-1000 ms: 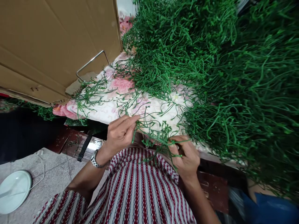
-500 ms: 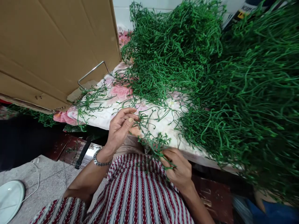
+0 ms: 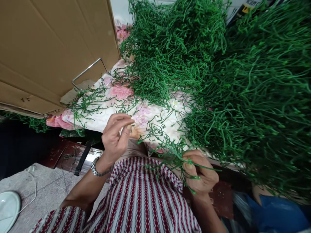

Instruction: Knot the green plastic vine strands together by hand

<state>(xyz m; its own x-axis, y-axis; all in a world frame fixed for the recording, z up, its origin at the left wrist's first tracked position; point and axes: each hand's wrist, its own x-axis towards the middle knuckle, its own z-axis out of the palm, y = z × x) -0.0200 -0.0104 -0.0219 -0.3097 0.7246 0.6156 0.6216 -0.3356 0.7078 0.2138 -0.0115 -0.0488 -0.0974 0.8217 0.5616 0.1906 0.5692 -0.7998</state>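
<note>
A bunch of thin green stems (image 3: pixel 173 149) is held by my right hand (image 3: pixel 201 171), whose fingers are closed round it over my lap. The stems spread leftward, over the edge of the floral cloth (image 3: pixel 145 113). To the left of them, my left hand (image 3: pixel 116 134) pinches with thumb and forefinger at a small dark bit, perhaps a stem tip. Behind both hands a big heap of green stems (image 3: pixel 177 55) covers much of the cloth and runs on to the right side. Loose stems (image 3: pixel 89 100) lie on the cloth at the left.
A large cardboard box (image 3: pixel 55 48) stands at the left, with a bent metal wire handle (image 3: pixel 87 69) beside it. A black strap (image 3: pixel 84 158) hangs below the cloth. On the floor is a white round object (image 3: pixel 9 207). Blue plastic (image 3: pixel 279 213) lies at the lower right.
My right hand has moved right with the bunch, and my left hand has moved slightly left, so the two are farther apart. The whole view has shifted a little.
</note>
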